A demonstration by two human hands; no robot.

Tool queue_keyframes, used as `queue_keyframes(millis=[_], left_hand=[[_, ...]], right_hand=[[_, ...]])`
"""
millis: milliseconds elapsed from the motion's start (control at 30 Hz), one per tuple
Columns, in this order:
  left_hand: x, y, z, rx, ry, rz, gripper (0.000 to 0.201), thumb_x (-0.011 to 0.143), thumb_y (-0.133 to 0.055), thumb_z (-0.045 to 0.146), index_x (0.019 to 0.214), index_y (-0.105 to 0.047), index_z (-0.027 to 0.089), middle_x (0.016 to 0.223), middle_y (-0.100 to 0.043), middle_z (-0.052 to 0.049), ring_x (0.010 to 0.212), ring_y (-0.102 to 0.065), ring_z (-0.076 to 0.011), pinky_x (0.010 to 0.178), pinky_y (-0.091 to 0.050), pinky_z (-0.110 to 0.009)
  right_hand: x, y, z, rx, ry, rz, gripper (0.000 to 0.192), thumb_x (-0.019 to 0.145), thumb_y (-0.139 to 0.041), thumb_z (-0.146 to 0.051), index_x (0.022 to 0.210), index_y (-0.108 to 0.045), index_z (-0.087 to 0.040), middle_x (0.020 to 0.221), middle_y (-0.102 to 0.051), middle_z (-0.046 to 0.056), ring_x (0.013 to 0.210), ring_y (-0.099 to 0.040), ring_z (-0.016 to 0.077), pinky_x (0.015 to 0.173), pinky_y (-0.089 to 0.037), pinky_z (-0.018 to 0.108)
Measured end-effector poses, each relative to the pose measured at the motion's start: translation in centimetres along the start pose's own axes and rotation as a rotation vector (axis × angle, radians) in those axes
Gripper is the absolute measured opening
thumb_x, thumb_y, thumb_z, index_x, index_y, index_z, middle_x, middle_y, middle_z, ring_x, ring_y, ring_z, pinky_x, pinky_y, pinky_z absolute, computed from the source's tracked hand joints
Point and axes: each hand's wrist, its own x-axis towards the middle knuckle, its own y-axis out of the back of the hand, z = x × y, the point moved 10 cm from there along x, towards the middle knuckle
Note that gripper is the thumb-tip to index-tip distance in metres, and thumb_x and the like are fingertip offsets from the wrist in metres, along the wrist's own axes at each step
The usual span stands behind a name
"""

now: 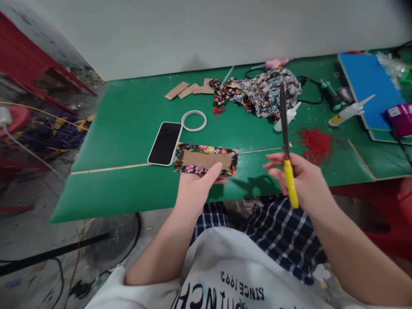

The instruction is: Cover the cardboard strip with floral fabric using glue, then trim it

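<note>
My left hand [199, 185] grips a flat rectangle of dark floral fabric [206, 149], its thumb lying on top. A brown piece of cardboard [196, 159] lies on that fabric, with a floral border showing round it. My right hand [301, 174] holds a pair of scissors [291, 184] with yellow handles, the dark blades pointing away from me and upward. The scissors are apart from the fabric. Just left of the fabric, a white-edged phone [165, 143] lies face up on the green table, beside a pale ring [194, 121].
Brown cardboard strips [177, 90] and a heap of floral cloth [268, 92] lie toward the wall. To the right are red threads [317, 146], white glue bottles [349, 113] and a blue board [367, 86]. The green table's [109, 193] front edge runs before my lap.
</note>
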Motion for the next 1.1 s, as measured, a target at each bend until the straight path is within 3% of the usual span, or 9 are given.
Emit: queue_keyframes(millis=[67, 133, 233, 400, 600, 700, 800, 933, 1100], left_hand=[[0.5, -1.2, -1.2, 0.083, 0.048, -0.119, 0.029, 0.068, -0.073, 0.026, 0.094, -0.065, 0.014, 0.087, -0.072, -0.006, 0.068, -0.069, -0.0181, 0.047, -0.056, -0.022], [0.8, -2.2, -2.3, 0.148, 0.089, -0.215, 0.030, 0.069, -0.072, 0.028, 0.094, -0.065, 0.013, 0.085, -0.072, -0.007, 0.065, -0.068, -0.0175, 0.046, -0.054, -0.021], [1.2, -2.2, -3.0, 0.136, 0.083, -0.189, 0.039, 0.069, -0.073, 0.030, 0.102, -0.059, 0.015, 0.086, -0.071, -0.006, 0.067, -0.068, -0.0179, 0.047, -0.054, -0.022], [0.9, -2.7, -4.1, 0.009, 0.087, -0.168, 0.079, 0.059, -0.080, 0.021, 0.125, -0.036, 0.021, 0.082, -0.070, -0.001, 0.065, -0.068, -0.0155, 0.056, -0.056, -0.024], [1.1, -1.7, -4.8, 0.039, 0.095, -0.108, 0.036, 0.068, -0.073, 0.034, 0.093, -0.056, 0.014, 0.063, -0.067, 0.001, 0.061, -0.068, -0.0154, 0.055, -0.054, -0.021], [1.3, -1.2, -4.6, 0.027, 0.087, -0.086, 0.030, 0.076, -0.064, 0.043, 0.080, -0.059, 0.014, 0.062, -0.066, 0.000, 0.055, -0.065, -0.0122, 0.051, -0.052, -0.020], [1.1, -1.2, -4.8, -0.009, 0.099, -0.065, 0.040, 0.073, -0.067, 0.042, 0.099, -0.059, 0.013, 0.061, -0.064, 0.003, 0.056, -0.066, -0.0127, 0.051, -0.054, -0.021], [0.8, -1.3, -5.1, -0.022, 0.102, -0.044, 0.089, 0.060, -0.079, 0.022, 0.136, -0.033, 0.014, 0.061, -0.062, 0.008, 0.063, -0.068, -0.0139, 0.060, -0.057, -0.023], [0.9, -0.9, -5.0, 0.015, 0.067, -0.002, 0.075, 0.069, -0.072, 0.029, 0.135, -0.040, 0.010, 0.071, -0.070, 0.000, 0.065, -0.068, -0.0138, 0.061, -0.057, -0.024]], right_hand=[[1.1, -2.3, -0.3, 0.167, -0.003, -0.063, 0.044, 0.061, -0.072, -0.047, 0.095, -0.061, -0.021, 0.090, -0.067, 0.003, 0.041, -0.039, 0.0031, 0.038, -0.031, 0.023], [2.1, -4.4, -0.5, 0.275, -0.009, -0.139, 0.044, 0.059, -0.075, -0.041, 0.095, -0.061, -0.020, 0.079, -0.065, -0.001, 0.037, -0.037, 0.0017, 0.035, -0.029, 0.021], [2.9, -6.4, -0.4, 0.392, -0.032, -0.187, 0.040, 0.057, -0.077, -0.034, 0.090, -0.059, -0.019, 0.061, -0.056, -0.007, 0.038, -0.046, 0.0042, 0.036, -0.036, 0.020], [2.9, -6.8, -0.3, 0.541, -0.014, -0.101, 0.037, 0.059, -0.077, -0.033, 0.086, -0.056, -0.019, 0.055, -0.055, -0.009, 0.042, -0.055, 0.0072, 0.044, -0.046, 0.021], [2.6, -6.9, 0.1, 0.506, -0.017, -0.078, 0.035, 0.059, -0.077, -0.033, 0.084, -0.056, -0.019, 0.057, -0.056, -0.008, 0.044, -0.056, 0.0071, 0.046, -0.048, 0.021], [2.5, -6.9, 0.4, 0.515, -0.025, -0.077, 0.035, 0.059, -0.077, -0.033, 0.084, -0.056, -0.020, 0.058, -0.056, -0.008, 0.044, -0.056, 0.0073, 0.046, -0.049, 0.021], [2.4, -6.8, 0.5, 0.529, -0.034, -0.063, 0.034, 0.059, -0.076, -0.033, 0.084, -0.056, -0.020, 0.057, -0.056, -0.009, 0.045, -0.057, 0.0078, 0.048, -0.050, 0.022], [2.3, -6.7, 0.4, 0.525, -0.028, -0.060, 0.035, 0.060, -0.076, -0.032, 0.085, -0.056, -0.021, 0.060, -0.058, -0.008, 0.047, -0.058, 0.0082, 0.052, -0.052, 0.024], [2.1, -6.6, 0.4, 0.419, -0.001, -0.052, 0.034, 0.062, -0.075, -0.037, 0.085, -0.055, -0.022, 0.062, -0.059, -0.007, 0.050, -0.060, 0.0108, 0.052, -0.053, 0.027]])
